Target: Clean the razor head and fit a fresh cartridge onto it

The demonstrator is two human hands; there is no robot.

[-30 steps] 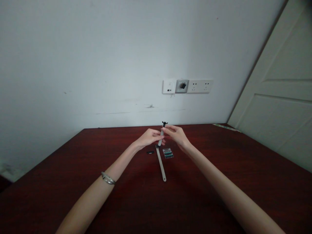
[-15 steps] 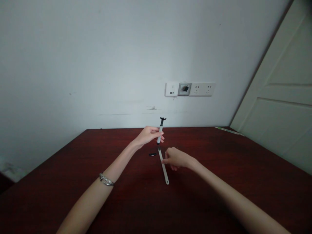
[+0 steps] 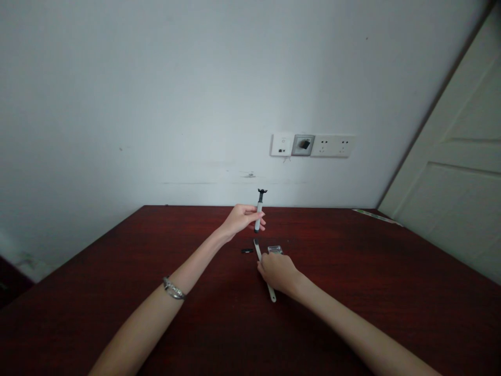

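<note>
In my left hand (image 3: 243, 220) a short grey razor handle (image 3: 259, 216) is pinched upright, its black forked head pointing up with no blade on it. A long, flat white handle (image 3: 271, 292) lies on the dark red table, a dark tip at its far end and a hole at its near end. My right hand (image 3: 277, 270) is closed over the middle of this long handle; its fingertips are partly hidden. Left of the dark tip lies a small black piece, perhaps a blade cartridge (image 3: 247, 251). A small clear plastic case (image 3: 274, 249) shows just beyond my right hand.
The reddish-brown table (image 3: 188, 324) meets a white wall (image 3: 195, 104) at its back edge. Wall sockets (image 3: 332, 146) sit above it. A thin printed strip (image 3: 376, 216) lies at the back right, near a pale door (image 3: 457, 177).
My right hand has come down and nearer, closing over the long white handle, and the clear case shows beyond it. My left hand holds the razor handle as before. The view has shifted slightly.
</note>
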